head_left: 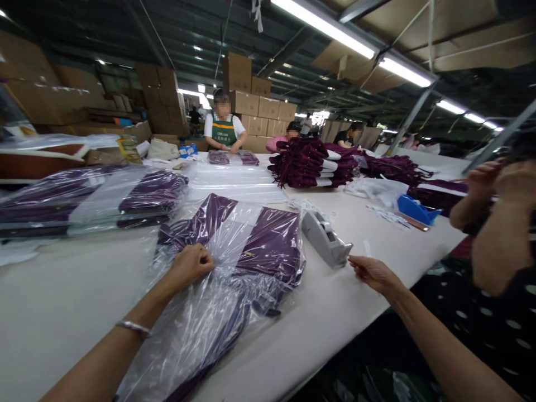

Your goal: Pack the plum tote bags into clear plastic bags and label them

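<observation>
Bare forearms (100, 350) reach in from the lower corners. Near centre, the left hand (191, 266) is curled closed against a clear plastic bag (176, 340) of folded purple fabric (272, 240) on a white table (75, 312). Right of centre, the right hand (372, 273) pinches its fingertips together at the tip of a grey tape dispenser (322, 237); whether they grip tape, I cannot tell. Upper centre, a co-worker in a green apron (224, 133) stands across the table.

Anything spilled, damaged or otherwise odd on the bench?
Nothing looks clearly spilled or damaged. Two mildly untidy spots: white slips lie loosely scattered beside a blue object, and a dark strip trails toward the near table edge, unlike the flatter folded purple fabric under clear plastic.
</observation>
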Demonstrator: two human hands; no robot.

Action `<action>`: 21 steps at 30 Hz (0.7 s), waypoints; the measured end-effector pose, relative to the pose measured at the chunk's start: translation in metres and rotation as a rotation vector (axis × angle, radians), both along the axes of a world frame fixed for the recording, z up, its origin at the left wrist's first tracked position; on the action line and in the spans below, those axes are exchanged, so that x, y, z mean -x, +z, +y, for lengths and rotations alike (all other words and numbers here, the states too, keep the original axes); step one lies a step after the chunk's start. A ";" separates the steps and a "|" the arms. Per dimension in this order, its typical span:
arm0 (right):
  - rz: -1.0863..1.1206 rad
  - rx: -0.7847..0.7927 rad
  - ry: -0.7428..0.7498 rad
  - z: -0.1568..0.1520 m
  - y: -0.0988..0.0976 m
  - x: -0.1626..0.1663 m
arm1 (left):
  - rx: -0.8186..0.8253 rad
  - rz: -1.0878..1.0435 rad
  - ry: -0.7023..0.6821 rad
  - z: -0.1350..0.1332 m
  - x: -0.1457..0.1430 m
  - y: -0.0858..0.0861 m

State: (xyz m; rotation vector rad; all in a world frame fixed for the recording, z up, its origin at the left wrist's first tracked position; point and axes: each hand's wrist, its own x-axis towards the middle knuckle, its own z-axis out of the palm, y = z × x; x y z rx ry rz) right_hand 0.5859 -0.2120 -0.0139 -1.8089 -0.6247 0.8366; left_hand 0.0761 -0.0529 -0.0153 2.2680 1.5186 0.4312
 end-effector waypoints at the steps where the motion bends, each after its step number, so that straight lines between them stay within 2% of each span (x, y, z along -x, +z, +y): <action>1: -0.041 0.041 -0.002 -0.003 -0.002 -0.004 | -0.028 0.009 -0.012 -0.002 0.000 0.001; 4: -0.202 0.125 0.074 -0.007 0.003 -0.006 | -0.060 0.007 -0.013 -0.005 0.000 0.001; 6: -0.261 0.097 0.263 -0.002 0.020 0.018 | -0.060 -0.004 0.004 -0.005 0.000 0.000; 8: -0.285 0.038 0.527 0.010 0.045 0.066 | -0.061 -0.006 0.013 -0.004 0.001 -0.001; 10: -0.273 0.002 0.806 0.028 0.071 0.131 | -0.058 0.000 0.017 -0.003 0.001 -0.002; 13: -0.172 0.031 1.242 0.066 0.091 0.231 | -0.063 0.009 0.020 -0.005 0.000 -0.001; 15: -0.202 0.029 1.433 0.096 0.088 0.282 | -0.071 0.010 0.027 -0.006 0.000 0.000; 17: -0.375 0.063 1.536 0.124 0.077 0.318 | -0.074 0.014 0.041 -0.008 0.000 0.001; 21: -0.867 0.153 1.540 0.165 0.056 0.355 | -0.081 0.029 0.060 -0.009 0.000 0.001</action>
